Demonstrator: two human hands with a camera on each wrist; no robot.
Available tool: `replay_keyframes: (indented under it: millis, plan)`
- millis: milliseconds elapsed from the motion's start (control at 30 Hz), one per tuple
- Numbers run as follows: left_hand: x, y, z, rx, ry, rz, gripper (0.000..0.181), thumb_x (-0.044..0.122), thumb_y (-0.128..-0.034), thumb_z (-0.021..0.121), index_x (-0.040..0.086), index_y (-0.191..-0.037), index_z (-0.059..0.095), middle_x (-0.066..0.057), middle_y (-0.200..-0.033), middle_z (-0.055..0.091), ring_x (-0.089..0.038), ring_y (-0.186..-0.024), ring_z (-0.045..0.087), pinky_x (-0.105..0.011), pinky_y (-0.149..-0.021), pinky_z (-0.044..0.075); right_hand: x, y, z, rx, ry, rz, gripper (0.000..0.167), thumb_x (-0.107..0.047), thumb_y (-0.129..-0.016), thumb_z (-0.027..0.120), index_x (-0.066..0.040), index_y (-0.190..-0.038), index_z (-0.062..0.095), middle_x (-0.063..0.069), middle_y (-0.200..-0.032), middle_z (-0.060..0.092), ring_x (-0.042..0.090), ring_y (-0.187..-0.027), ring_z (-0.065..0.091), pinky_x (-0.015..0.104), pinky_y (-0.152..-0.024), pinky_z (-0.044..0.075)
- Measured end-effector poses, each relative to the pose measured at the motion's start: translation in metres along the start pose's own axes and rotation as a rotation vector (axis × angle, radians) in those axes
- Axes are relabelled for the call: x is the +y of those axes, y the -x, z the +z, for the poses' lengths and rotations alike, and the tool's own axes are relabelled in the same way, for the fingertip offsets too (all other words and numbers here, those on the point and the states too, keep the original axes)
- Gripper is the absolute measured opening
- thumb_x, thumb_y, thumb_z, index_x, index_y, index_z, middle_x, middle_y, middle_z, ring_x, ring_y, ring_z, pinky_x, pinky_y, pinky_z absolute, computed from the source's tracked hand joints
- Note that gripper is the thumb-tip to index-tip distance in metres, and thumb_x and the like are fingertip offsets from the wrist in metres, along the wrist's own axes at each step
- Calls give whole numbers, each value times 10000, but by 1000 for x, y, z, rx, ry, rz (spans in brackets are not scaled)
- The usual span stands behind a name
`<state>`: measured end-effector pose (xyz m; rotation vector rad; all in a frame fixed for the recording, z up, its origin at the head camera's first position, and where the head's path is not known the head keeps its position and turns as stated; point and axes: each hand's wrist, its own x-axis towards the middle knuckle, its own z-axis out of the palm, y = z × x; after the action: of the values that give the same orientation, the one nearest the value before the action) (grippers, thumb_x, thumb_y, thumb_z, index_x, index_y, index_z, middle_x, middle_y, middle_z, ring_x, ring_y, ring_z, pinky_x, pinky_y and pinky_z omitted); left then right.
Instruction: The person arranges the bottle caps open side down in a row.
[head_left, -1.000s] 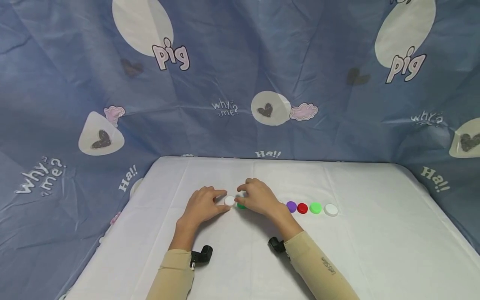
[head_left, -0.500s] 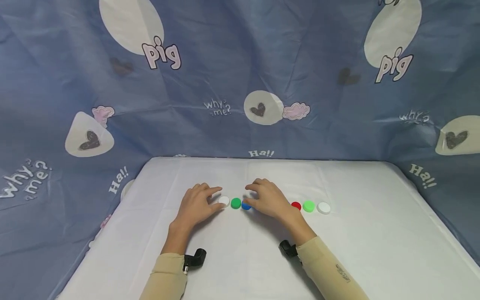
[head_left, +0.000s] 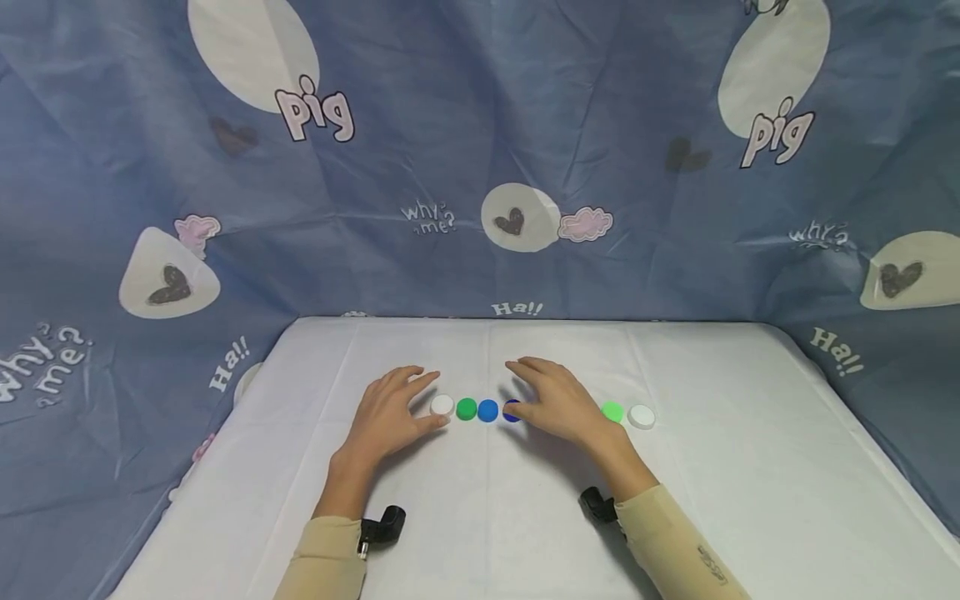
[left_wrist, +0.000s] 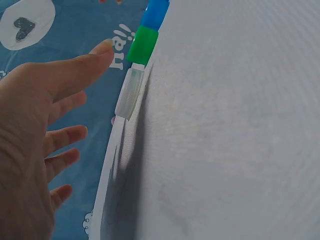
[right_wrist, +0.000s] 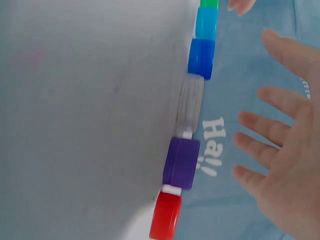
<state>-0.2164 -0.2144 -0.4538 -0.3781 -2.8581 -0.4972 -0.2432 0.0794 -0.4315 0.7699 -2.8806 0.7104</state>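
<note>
A row of round bottle caps lies on the white cloth. My left hand (head_left: 386,417) is beside the white cap (head_left: 442,406) at the row's left end, thumb and fingers spread around it without gripping. Right of it are a green cap (head_left: 467,409), a blue cap (head_left: 488,411) and a dark blue cap (head_left: 512,411). My right hand (head_left: 558,404) hovers over the row, its thumb in front of the dark blue cap, fingers loosely spread, holding nothing. It hides from the head view a clear cap (right_wrist: 190,103), a purple cap (right_wrist: 181,163) and a red cap (right_wrist: 165,216).
Past the right hand lie a light green cap (head_left: 612,412) and another white cap (head_left: 642,417). The white tablecloth (head_left: 480,517) covers the table, and a blue printed curtain (head_left: 420,275) hangs behind its far edge. Each wrist carries a small black camera.
My right hand has moved right along the row, uncovering the green, blue and dark blue caps and covering the purple and red ones. My left hand stays by the white cap. The head view shifted slightly.
</note>
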Motion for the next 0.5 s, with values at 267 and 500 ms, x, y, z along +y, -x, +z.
replay_keyframes:
  millis: [267, 500]
  plan:
    - [2, 2, -3, -65, 15, -15, 887, 639, -767, 731, 273, -1515, 424, -100, -1570, 410, -366, -1491, 300, -592, -1188, 225, 10, 12, -9, 12, -2, 9, 768, -528, -855, 694, -248, -1517, 422, 55, -1558, 430, 297, -1475, 358, 500, -1198, 268]
    - [1, 3, -6, -62, 20, -20, 960, 660, -745, 739, 295, -1546, 357, -84, -1613, 340, -363, -1521, 232, -622, -1196, 169, 18, 24, -19, 38, 9, 25, 808, -545, -844, 709, -234, -1526, 406, 54, -1578, 404, 288, -1507, 301, 570, -1205, 207]
